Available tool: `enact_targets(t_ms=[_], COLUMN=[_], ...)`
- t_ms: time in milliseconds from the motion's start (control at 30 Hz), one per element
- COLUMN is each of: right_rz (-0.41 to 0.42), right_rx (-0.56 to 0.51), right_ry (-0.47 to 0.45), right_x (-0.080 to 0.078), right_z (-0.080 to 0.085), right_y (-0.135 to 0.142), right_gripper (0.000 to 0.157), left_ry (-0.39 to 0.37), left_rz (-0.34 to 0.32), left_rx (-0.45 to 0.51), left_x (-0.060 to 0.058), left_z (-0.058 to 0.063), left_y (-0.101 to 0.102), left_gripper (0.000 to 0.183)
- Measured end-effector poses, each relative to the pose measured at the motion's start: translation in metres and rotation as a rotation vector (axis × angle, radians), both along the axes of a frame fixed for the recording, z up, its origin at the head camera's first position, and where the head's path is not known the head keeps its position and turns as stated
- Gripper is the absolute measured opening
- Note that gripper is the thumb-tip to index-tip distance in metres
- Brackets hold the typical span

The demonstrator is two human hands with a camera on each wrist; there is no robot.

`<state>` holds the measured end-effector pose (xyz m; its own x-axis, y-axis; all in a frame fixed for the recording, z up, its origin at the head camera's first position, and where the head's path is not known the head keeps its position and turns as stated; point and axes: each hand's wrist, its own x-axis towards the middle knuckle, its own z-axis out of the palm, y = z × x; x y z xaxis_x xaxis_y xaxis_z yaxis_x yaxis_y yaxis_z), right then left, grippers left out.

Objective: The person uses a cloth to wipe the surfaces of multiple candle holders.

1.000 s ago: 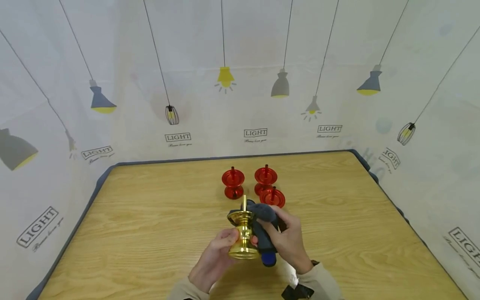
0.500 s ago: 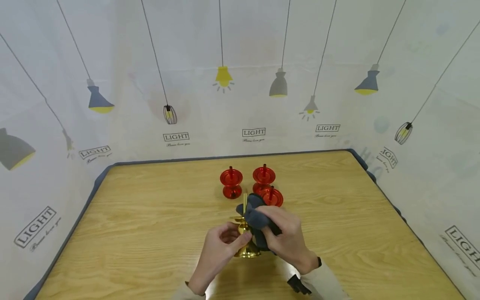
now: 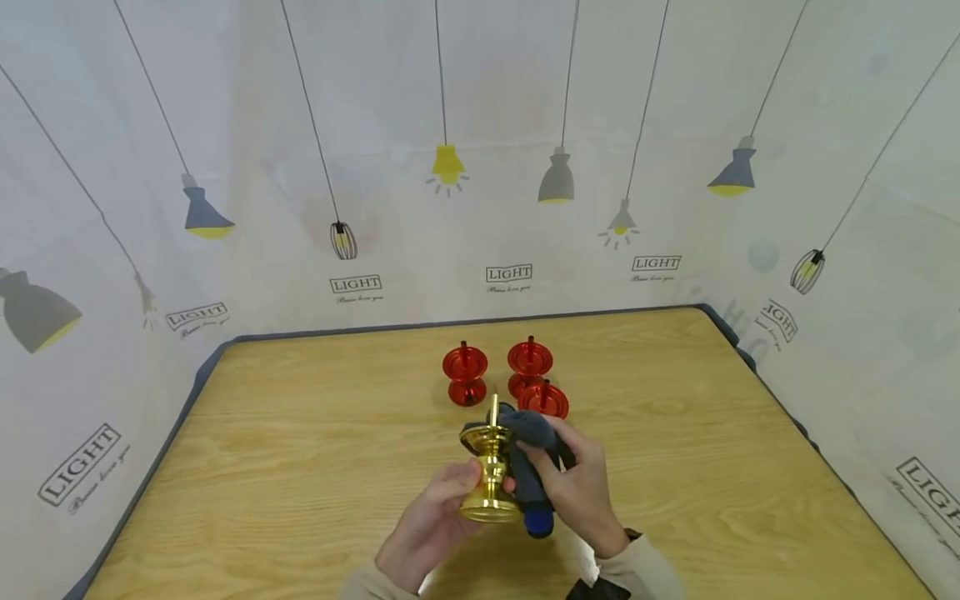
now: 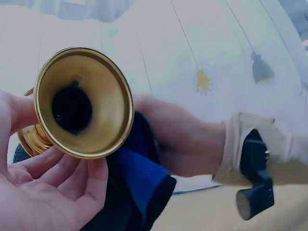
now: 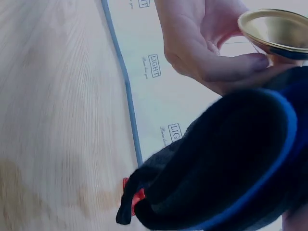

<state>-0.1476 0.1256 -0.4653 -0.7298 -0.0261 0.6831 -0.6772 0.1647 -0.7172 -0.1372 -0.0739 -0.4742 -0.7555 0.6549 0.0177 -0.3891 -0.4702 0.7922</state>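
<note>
A shiny gold candle holder with a spike on top is held upright above the table. My left hand grips its stem and lower body from the left; the left wrist view looks into its hollow base. In my right hand is a dark grey-blue cloth, pinched between thumb and fingers. That cloth lies against the right and back of the dish under the spike. In the right wrist view the bunched cloth hides most of the holder.
Just beyond my hands stand three red candle holders: one on the left, one at the back right and one nearer, partly behind the cloth. The wooden table meets a printed curtain at its back and sides.
Half a second ago my left thumb lay across the front of the gold holder; now it sits at the left side. The cloth has shifted lower and behind the dish, with its blue end hanging down.
</note>
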Motion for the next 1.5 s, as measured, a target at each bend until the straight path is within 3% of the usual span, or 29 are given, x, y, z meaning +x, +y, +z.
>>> enact_targets(t_ms=[67,167,333,433,500,567,667,800,867,967,1067,1133,1200,1267,1400,1500], right_rz=[-0.005,-0.022,-0.073,-0.083,-0.086,-0.087,-0.086,-0.053,-0.027,0.002,0.032,0.039,0.032,0.006,-0.054,-0.087], right_rx=[-0.015,0.027,0.168,0.249,0.288,0.304,0.294,0.227,0.172,0.076,-0.01,-0.037,-0.028,0.005,0.095,0.161], right_ry=[-0.027,0.009,0.2,0.316,0.366,0.395,0.396,0.371,0.338,0.228,0.094,0.038,0.034,0.069,0.19,0.307], right_x=[0.001,0.0,-0.005,-0.006,-0.007,-0.006,-0.005,-0.003,-0.002,0.001,0.004,0.005,0.005,0.004,0.0,-0.003], right_z=[0.0,0.001,0.008,0.013,0.015,0.017,0.018,0.02,0.02,0.018,0.015,0.014,0.012,0.011,0.011,0.011], right_y=[0.001,0.004,0.009,0.01,0.009,0.007,0.006,0.005,0.005,0.005,0.002,0.0,0.0,0.001,0.006,0.008], right_gripper=[0.026,0.028,0.034,0.022,0.017,0.022,0.025,0.018,0.018,0.03,0.035,0.033,0.032,0.034,0.035,0.019], left_ry=[-0.015,0.012,0.154,0.241,0.277,0.29,0.257,0.229,0.214,0.166,0.115,0.117,0.143,0.176,0.198,0.235], left_rz=[-0.032,0.013,0.296,0.44,0.491,0.518,0.514,0.434,0.36,0.192,0.022,-0.051,-0.063,-0.006,0.213,0.368], left_rx=[0.035,-0.028,-0.415,-0.633,-0.701,-0.721,-0.682,-0.541,-0.42,-0.171,0.053,0.128,0.116,0.029,-0.29,-0.53], left_x=[0.0,0.001,0.006,0.009,0.01,0.01,0.009,0.007,0.006,0.005,0.004,0.003,0.003,0.003,0.009,0.012], left_z=[0.0,0.003,0.016,0.022,0.024,0.024,0.023,0.019,0.015,0.01,0.009,0.01,0.012,0.015,0.023,0.026], left_y=[0.001,0.002,0.005,0.011,0.013,0.015,0.015,0.01,0.008,0.005,0.002,0.0,-0.002,-0.004,-0.003,0.002], left_gripper=[0.023,0.023,0.021,0.035,0.036,0.034,0.034,0.032,0.023,0.016,0.022,0.028,0.031,0.029,0.019,0.032])
